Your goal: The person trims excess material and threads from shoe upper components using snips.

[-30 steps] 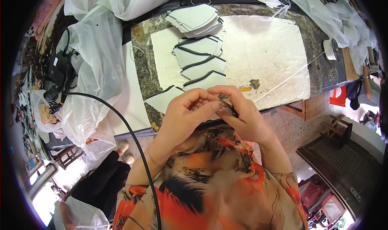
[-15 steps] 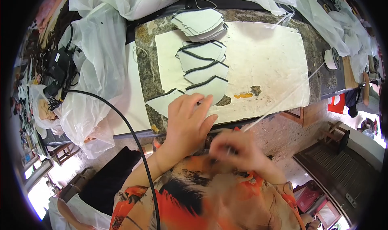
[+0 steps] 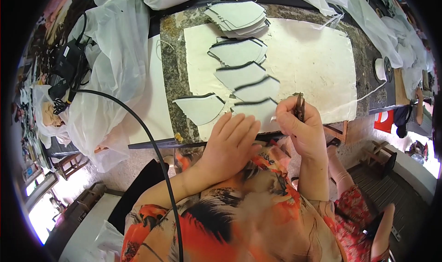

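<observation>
White, black-edged panel [image 3: 257,109] lies at the tabletop's [image 3: 174,73] near edge; the right hand [image 3: 304,126], clamped on dark snips [image 3: 300,109], should angle them clear while the left hand [image 3: 231,147], extended and ungripping, steadies it.

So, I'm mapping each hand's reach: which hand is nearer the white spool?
Right. The right hand is left of the white spool and lower in view; the left hand is farther left and lower.

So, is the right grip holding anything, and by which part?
The right grip holds a dark two-pronged tool by its hidden end, prongs exposed.
</observation>
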{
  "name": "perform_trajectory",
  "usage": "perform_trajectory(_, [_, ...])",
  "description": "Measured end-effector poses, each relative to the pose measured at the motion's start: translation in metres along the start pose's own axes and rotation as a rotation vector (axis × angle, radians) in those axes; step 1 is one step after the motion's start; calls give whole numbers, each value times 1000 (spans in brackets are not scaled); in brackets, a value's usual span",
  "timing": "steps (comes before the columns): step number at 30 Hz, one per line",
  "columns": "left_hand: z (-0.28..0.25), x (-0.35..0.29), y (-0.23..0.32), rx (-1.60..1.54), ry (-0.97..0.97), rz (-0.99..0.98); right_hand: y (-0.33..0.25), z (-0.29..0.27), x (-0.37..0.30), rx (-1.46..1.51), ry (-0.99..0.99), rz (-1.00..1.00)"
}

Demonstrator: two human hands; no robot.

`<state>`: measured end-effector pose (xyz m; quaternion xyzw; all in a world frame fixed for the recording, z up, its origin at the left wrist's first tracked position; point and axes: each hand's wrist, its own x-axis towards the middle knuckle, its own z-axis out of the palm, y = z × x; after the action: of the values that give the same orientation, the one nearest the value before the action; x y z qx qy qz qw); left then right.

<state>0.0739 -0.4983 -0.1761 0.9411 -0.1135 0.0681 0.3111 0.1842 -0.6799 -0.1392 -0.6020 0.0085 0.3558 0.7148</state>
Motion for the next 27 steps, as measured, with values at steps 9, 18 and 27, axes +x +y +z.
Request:
perform_trajectory(9, [-1,-12,-2,-118,-37,44,7,25,19,-658,-67,-14])
perform_trajectory(18, [0,-20,-2,-5,-24,44,17,35,22,-1002,2,-157])
perform_trajectory(27, [-1,-21,1,32,29,15,16,36,24,-1055,2,-155])
